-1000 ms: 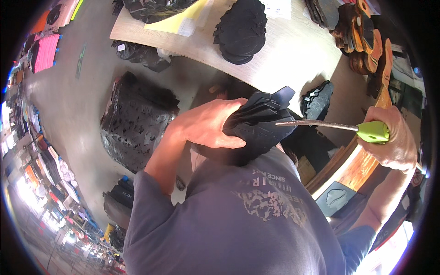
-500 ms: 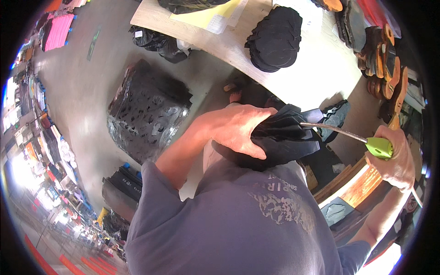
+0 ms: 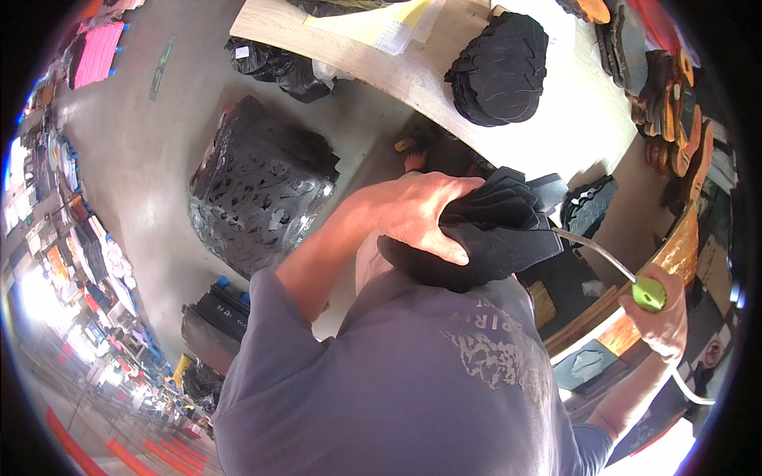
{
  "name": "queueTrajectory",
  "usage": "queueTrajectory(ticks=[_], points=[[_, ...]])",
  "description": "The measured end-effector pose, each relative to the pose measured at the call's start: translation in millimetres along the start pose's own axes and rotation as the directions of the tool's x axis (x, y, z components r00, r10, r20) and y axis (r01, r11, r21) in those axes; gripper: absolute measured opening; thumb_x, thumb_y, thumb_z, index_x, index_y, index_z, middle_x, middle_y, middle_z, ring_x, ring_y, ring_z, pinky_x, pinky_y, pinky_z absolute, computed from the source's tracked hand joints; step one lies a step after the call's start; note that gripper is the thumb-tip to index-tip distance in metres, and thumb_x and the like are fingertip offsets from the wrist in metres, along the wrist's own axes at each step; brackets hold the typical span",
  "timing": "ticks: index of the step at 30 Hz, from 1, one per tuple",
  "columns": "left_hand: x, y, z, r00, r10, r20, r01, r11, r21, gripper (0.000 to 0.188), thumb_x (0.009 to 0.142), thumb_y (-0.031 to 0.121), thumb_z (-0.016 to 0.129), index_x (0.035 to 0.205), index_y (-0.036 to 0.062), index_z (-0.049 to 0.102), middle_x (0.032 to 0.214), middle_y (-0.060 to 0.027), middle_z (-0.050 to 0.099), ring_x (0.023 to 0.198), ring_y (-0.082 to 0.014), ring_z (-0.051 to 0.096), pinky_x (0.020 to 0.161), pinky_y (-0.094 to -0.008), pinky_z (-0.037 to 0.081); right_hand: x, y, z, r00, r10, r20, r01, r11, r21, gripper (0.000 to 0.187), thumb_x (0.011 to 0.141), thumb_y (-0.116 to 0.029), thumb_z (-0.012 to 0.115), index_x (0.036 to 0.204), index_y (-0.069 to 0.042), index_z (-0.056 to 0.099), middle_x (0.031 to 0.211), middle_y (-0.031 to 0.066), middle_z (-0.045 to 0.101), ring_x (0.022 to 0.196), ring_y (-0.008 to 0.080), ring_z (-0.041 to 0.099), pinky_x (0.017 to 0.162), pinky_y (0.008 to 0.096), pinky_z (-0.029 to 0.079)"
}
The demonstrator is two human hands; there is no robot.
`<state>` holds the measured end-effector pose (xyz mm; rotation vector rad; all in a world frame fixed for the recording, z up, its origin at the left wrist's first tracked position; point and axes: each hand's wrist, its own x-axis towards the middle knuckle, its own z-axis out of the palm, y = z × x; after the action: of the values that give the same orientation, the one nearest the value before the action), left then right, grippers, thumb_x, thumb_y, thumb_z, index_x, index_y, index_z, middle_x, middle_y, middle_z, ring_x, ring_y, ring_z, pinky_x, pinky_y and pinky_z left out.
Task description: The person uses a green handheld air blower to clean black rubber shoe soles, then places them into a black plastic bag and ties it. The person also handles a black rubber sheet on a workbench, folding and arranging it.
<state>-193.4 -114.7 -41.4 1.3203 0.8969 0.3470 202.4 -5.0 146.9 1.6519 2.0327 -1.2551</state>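
Observation:
My left hand is wrapped round the left end of a bundle of flat black cut pieces, thumb on the near side. At the far right end their layers fan apart. My right hand grips a green air blow gun with a long, bent metal nozzle. The nozzle tip meets the right edge of the bundle; whether it goes between the layers I cannot tell. A pale hose trails below my right wrist.
Beyond my hands stands a pale table carrying a stack of black cut pieces and papers. Several soles are heaped at the right. A plastic-wrapped black pile rests on the floor, left. Wooden edging runs beneath my right hand.
My right hand has come nearer and slightly left with the blow gun, its nozzle steeper now. The bundle has shifted slightly right, still in my left hand.

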Motion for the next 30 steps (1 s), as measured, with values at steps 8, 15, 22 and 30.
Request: queueTrajectory(ticks=[8,15,22,30], points=[[0.5,12.0,-12.3,1.0,0.03,0.009,-0.022,0.872,-0.489,0.089,0.075,0.019,0.09,0.148,-0.0072,0.048,0.143,-0.018,0.061,0.133,-0.0249,0.057,0.113,-0.0352,0.044,-33.6,38.6,64.5,0.89,0.412,0.198,-0.419,0.908,-0.005,0.034,0.074,-0.015,0.086,0.098,-0.001,0.066,0.077,0.0037,0.065,0.076,0.0193,0.067,0.067,0.0332,0.054],[53.3,24.2,0.7,0.981,0.01,-0.191,-0.136,0.739,-0.659,0.079,0.079,0.017,0.09,0.144,-0.0032,0.051,0.134,-0.0107,0.062,0.125,-0.0195,0.058,0.109,-0.0349,0.046,24.1,35.0,151.6,0.951,-0.091,-0.295,0.271,0.706,0.655,0.14,0.063,-0.072,0.088,0.165,-0.002,0.022,0.157,0.025,0.044,0.145,0.038,0.046,0.12,0.0517,0.034],[142.3,33.9,102.9,0.897,-0.156,-0.414,-0.348,0.328,-0.878,0.069,0.088,0.01,0.083,0.145,-0.0009,0.046,0.133,-0.0086,0.061,0.121,-0.0165,0.059,0.107,-0.0335,0.048,71.0,22.4,168.1,0.814,0.226,-0.535,0.311,0.609,0.73,0.111,0.069,-0.036,0.1,0.155,-0.005,0.035,0.145,0.0146,0.05,0.133,0.0263,0.05,0.115,0.0411,0.041],[173.9,-7.4,95.7,0.868,-0.17,-0.466,-0.464,0.051,-0.884,0.065,0.104,0.037,0.062,0.154,0.0012,0.041,0.146,-0.0134,0.056,0.128,-0.0237,0.056,0.109,-0.0407,0.045,104.6,77.7,69.7,0.972,-0.071,-0.223,0.21,0.688,0.695,0.097,0.063,-0.016,0.102,0.145,-0.004,0.051,0.128,0.0092,0.068,0.123,0.0201,0.062,0.109,0.0356,0.047]])
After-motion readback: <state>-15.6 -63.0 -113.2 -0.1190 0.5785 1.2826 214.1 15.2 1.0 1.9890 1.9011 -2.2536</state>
